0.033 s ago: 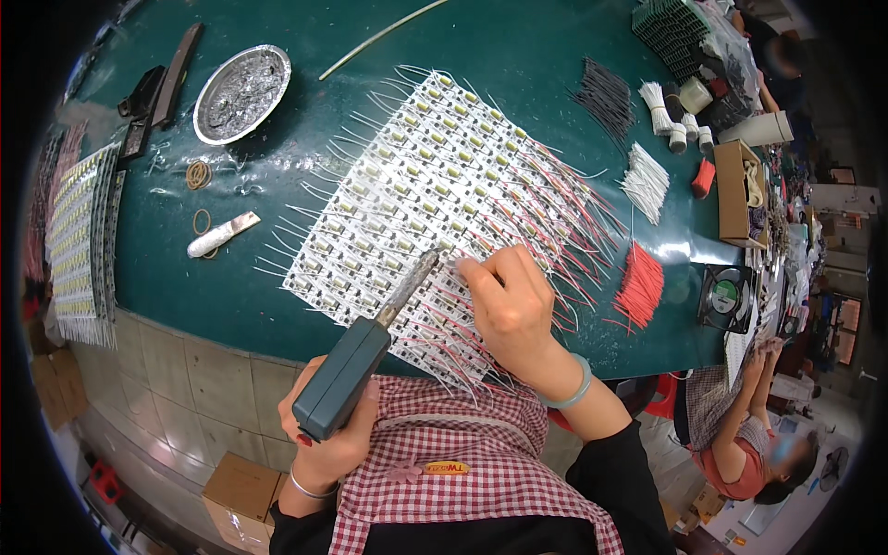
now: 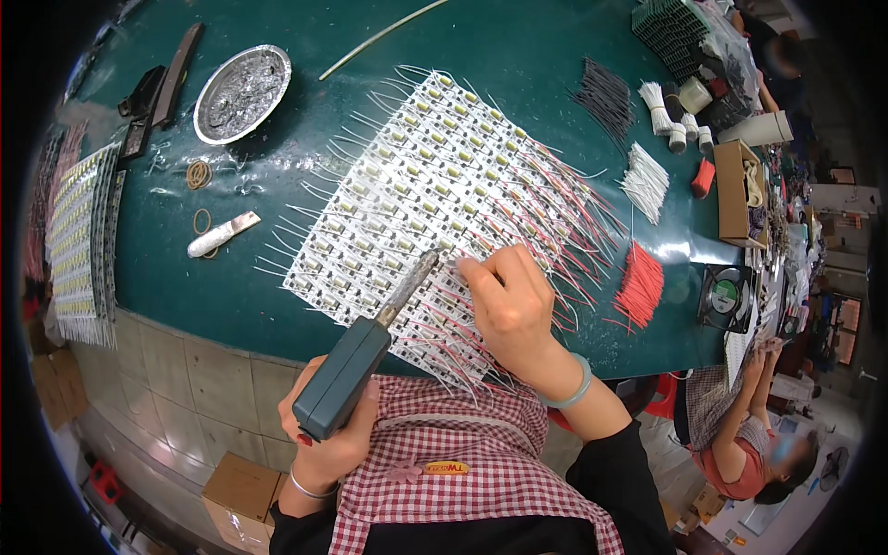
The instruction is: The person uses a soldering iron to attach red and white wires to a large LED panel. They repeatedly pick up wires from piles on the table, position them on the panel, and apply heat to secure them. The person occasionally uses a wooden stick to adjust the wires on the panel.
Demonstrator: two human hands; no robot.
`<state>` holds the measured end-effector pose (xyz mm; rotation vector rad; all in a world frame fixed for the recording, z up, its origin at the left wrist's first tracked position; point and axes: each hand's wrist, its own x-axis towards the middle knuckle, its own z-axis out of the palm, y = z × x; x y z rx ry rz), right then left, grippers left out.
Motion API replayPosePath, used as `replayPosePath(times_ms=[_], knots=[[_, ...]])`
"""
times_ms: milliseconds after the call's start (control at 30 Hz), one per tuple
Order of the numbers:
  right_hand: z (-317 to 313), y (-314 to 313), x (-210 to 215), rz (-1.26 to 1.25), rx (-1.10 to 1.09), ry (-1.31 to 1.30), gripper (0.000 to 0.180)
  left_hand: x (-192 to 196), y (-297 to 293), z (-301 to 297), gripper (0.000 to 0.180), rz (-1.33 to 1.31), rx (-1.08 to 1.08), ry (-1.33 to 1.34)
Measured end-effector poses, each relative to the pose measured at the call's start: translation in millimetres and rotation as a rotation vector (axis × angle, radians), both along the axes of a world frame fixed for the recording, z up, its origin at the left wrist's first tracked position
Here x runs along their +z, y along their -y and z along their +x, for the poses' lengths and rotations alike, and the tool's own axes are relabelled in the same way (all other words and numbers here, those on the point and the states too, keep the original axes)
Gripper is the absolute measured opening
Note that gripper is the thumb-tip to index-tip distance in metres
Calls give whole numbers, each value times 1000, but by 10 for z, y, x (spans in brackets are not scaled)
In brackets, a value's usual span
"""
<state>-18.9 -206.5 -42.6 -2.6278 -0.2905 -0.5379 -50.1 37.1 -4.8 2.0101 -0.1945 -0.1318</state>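
Observation:
A dark green soldering gun point(image 2: 344, 381) is gripped in my left hand point(image 2: 356, 439). Its long metal tip reaches up and right onto a sheet of white LED circuit boards point(image 2: 370, 199). Beside that tip, my right hand point(image 2: 511, 305) has thumb and forefinger pinched together at the board surface; what lies between them is too small to make out. White wires point(image 2: 319, 190) stick out along the sheet's left edge. Red and white wires point(image 2: 573, 213) fan over its right side, some passing by my right hand.
On the green table point(image 2: 305, 120) are a metal bowl point(image 2: 242, 97) of grey residue, rubber bands point(image 2: 198, 175) and a white-wrapped blade point(image 2: 222, 235). Black point(image 2: 603, 100), white point(image 2: 646, 183) and red wire bundles point(image 2: 640, 287) lie right. More boards point(image 2: 83, 240) hang left. A co-worker point(image 2: 754, 444) sits right.

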Motion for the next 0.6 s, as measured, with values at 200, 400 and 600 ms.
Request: replayPosePath(times_ms=[200, 400, 600], knots=[[3, -3, -7, -15, 0, 20, 22, -22, 39, 17, 22, -78, 12, -5], [4, -17, -2, -19, -2, 23, 21, -68, 71, 25, 19, -27, -26, 23], [0, -18, -6, -30, -5, 21, 21, -78, 97, 39, 17, -29, -33, -11]])
